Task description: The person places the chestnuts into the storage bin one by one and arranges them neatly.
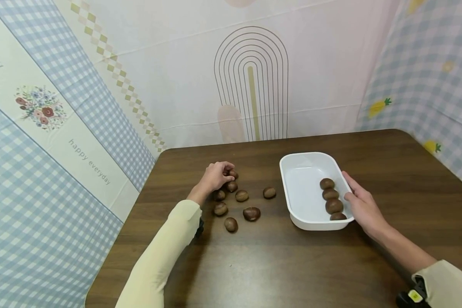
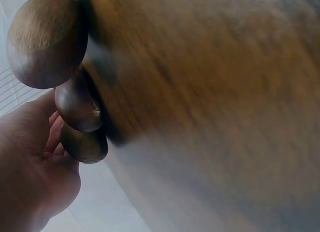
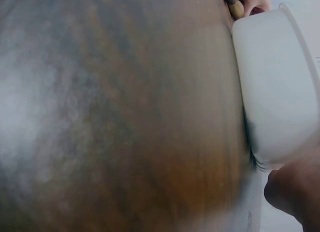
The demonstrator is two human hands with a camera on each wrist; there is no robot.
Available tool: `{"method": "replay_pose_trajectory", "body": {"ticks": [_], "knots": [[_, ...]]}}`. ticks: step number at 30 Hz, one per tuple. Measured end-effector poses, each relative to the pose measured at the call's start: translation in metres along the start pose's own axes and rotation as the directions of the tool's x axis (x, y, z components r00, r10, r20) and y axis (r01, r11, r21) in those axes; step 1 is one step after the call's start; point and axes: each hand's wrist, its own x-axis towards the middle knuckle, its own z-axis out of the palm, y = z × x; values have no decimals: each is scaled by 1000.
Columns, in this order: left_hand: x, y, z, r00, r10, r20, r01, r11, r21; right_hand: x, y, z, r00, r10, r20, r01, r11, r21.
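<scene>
At the far left of the table, my left hand [image 1: 217,175] curls its thumb and fingers round a chestnut [image 1: 233,174]. In the left wrist view that chestnut [image 2: 84,143] shows against the fingers, behind two nearer ones. Several more brown chestnuts [image 1: 252,214] lie scattered on the wood close to this hand. A white rectangular dish [image 1: 304,224] stands to the right, with a row of several chestnuts [image 1: 334,206] along its right side. My right hand [image 1: 363,209] grips the dish's right wall, thumb at the rim and fingers outside.
The brown wooden table [image 1: 262,265] has rounded corners. Behind it hangs a pale patterned cloth [image 1: 185,85], with blue checked cloth [image 1: 427,64] at the sides. One chestnut [image 1: 269,192] lies between the scattered group and the dish.
</scene>
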Motion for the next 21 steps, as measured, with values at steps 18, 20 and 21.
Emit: {"method": "replay_pose_trajectory", "body": {"ticks": [18,20,21], "knots": [[11,18,-11,995,94,28,-87,977,-197,0,-1,0,1000,8,0,-8,999,-34],[14,23,-12,994,107,32,-98,972,-211,0,-1,0,1000,8,0,-8,999,-34],[16,25,-13,993,115,32,-105,970,-218,0,-1,0,1000,7,2,-7,999,-37]]}}
